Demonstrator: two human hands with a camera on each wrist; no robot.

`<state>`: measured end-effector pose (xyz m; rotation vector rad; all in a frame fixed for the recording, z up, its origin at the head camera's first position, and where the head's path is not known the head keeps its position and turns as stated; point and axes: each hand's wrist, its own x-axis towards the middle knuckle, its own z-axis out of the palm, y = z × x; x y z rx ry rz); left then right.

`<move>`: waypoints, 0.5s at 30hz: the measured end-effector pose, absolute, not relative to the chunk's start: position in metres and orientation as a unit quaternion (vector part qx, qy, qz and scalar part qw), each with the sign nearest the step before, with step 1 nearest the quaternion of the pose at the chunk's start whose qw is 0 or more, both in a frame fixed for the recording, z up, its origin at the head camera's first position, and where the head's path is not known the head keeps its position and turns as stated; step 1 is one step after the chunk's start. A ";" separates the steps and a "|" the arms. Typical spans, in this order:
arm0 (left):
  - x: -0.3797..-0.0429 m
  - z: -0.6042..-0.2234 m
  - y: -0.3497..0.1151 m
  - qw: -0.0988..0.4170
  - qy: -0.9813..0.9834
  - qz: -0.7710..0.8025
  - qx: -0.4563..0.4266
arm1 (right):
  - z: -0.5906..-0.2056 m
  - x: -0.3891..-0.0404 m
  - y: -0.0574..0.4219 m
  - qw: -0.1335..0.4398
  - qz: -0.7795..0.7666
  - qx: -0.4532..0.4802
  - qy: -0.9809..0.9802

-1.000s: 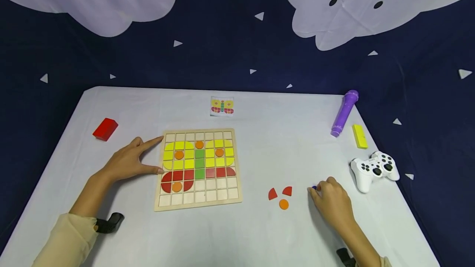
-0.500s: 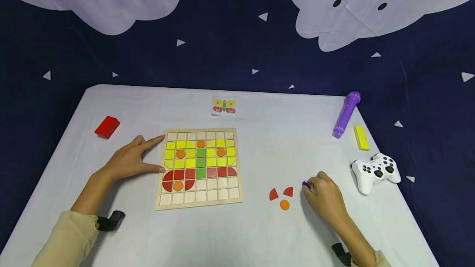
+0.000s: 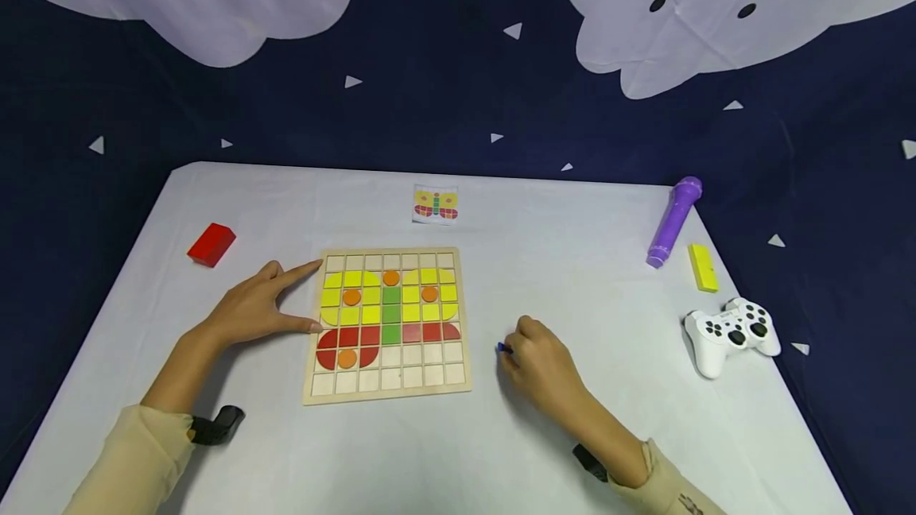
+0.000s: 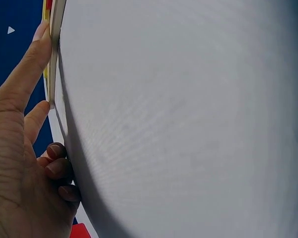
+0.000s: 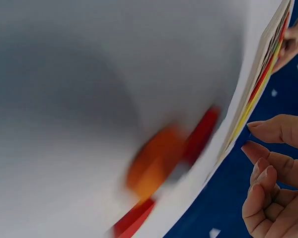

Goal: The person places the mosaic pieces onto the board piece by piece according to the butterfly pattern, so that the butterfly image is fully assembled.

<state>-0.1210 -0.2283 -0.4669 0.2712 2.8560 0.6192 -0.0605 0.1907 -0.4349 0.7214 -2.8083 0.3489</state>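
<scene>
My left hand (image 3: 250, 308) rests against the left edge of a square wooden grid board (image 3: 392, 377), its index finger and thumb straight and spread along the rim. Yellow, green, red and orange pieces on the board form a partial butterfly; its lower right cells are bare. To the right of the board, my right hand (image 3: 545, 368) pinches a small blue piece (image 3: 504, 348) between thumb and index finger, just above the table. An orange disc (image 5: 156, 161) and two red pieces (image 5: 201, 136) appear blurred in the right wrist view; the hand hides them in the head view.
A butterfly picture card (image 3: 435, 205) lies behind the board. At the left is a red block (image 3: 211, 245). Along the right side are a purple microphone (image 3: 674, 222), a yellow block (image 3: 704, 268) and a white game controller (image 3: 731, 334).
My right hand has moved left toward the board with the blue piece, now covering the loose red pieces and orange disc. My left hand has stayed at the board's edge.
</scene>
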 end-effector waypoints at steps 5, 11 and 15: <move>-0.121 -0.467 -0.228 0.100 0.969 0.209 0.091 | -0.434 -0.061 0.155 0.120 0.117 0.312 -0.935; -0.121 -0.466 -0.228 0.103 0.968 0.210 0.090 | -0.431 -0.061 0.117 0.126 0.109 0.371 -0.913; -0.121 -0.465 -0.228 0.103 0.968 0.212 0.091 | -0.432 -0.065 0.097 0.122 0.110 0.390 -0.906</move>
